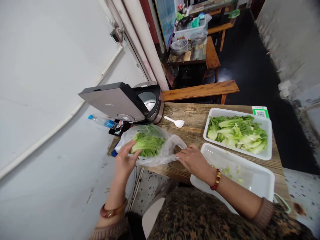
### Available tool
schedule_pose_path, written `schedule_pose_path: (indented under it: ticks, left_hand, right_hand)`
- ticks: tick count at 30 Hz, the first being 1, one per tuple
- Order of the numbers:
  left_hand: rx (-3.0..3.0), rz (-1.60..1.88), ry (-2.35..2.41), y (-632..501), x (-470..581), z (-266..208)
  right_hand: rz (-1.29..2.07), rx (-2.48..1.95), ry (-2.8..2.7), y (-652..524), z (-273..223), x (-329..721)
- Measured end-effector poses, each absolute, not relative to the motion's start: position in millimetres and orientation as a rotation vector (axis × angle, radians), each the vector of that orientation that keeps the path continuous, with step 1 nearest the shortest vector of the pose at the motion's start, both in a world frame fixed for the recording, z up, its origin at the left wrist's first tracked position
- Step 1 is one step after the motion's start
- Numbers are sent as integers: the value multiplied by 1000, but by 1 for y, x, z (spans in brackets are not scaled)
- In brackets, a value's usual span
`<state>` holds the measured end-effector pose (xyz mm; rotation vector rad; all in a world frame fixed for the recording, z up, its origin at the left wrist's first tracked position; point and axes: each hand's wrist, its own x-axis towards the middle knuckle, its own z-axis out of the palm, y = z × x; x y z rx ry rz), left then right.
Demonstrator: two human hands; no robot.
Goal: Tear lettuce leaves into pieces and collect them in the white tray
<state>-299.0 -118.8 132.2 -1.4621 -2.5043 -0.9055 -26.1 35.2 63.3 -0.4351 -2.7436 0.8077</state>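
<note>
A clear plastic bag (pixel 171 150) lies spread on the wooden table, with a head of green lettuce (pixel 150 143) in its opening. My left hand (pixel 126 158) grips the pale stem end of the lettuce between thumb and fingers. At the bag's right side, my right hand (pixel 193 161) pinches the gathered plastic edge. To the right stands a white tray of torn lettuce leaves (pixel 237 131). Nearer to me is a second white tray (pixel 260 181) with a few small leaf scraps, partly hidden by my right forearm.
A rice cooker (pixel 112 100) with its lid raised stands behind the bag, near a white rice paddle (pixel 178 122). A water bottle (pixel 105 122) lies by the wall at left. A QR code card (pixel 260 112) is at the far right corner. Wooden benches (pixel 202 90) are beyond the table.
</note>
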Motion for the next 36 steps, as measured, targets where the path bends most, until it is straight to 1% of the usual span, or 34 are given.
schedule_pose_path:
  ticks: [2, 4, 8, 11, 13, 15, 18, 21, 23, 25, 27, 29, 31, 32, 34, 36]
  left_hand:
    - [-1250, -1052, -2513, -123, -293, 150]
    - [-1048, -1286, -2539, -126, -285, 163]
    - [-755, -2022, -2360, -114, -261, 171]
    - [-646, -2619, -2218, -89, -229, 160]
    - [-573, -2958, -2212, -68, -200, 145]
    - [-458, -3194, -2256, -50, -170, 126]
    - [-269, -3386, -2412, -31, -126, 96]
    - [-223, -3450, -2615, -21, -85, 70]
    - [-372, -3433, -2726, -18, -59, 59]
    - [-642, -3344, -2818, -17, -36, 52]
    - [-1006, -3116, -2944, -15, -20, 48]
    - [-1365, -2761, -3064, -13, -11, 44]
    - [-1611, -2433, -3092, -12, -6, 40]
    - [-1698, -2323, -3080, -12, -4, 37]
    - [-1849, -2211, -3046, -15, 3, 29]
    - [-1978, -2207, -3004, -21, 12, 21]
  right_hand:
    - [831, -442, -2727, 35, 59, -25]
    - [850, -432, -2675, 32, 58, -24]
    - [938, -358, -2443, 21, 62, -15]
    - [1231, -312, -2231, 11, 59, -4]
    - [1475, -378, -2052, 5, 49, 4]
    - [1710, -519, -1796, 4, 38, 13]
    - [1951, -633, -1277, 8, 27, 28]
    - [1960, -599, -920, 15, 29, 47]
    - [1913, -658, -815, 15, 31, 62]
    - [1864, -771, -741, 13, 30, 77]
    - [1826, -827, -679, 11, 26, 94]
    - [1818, -803, -647, 10, 20, 113]
    - [1826, -810, -646, 10, 10, 131]
    - [1802, -856, -666, 9, 5, 138]
    - [1672, -1002, -758, 5, -8, 148]
    - [1502, -1100, -888, -5, -20, 151]
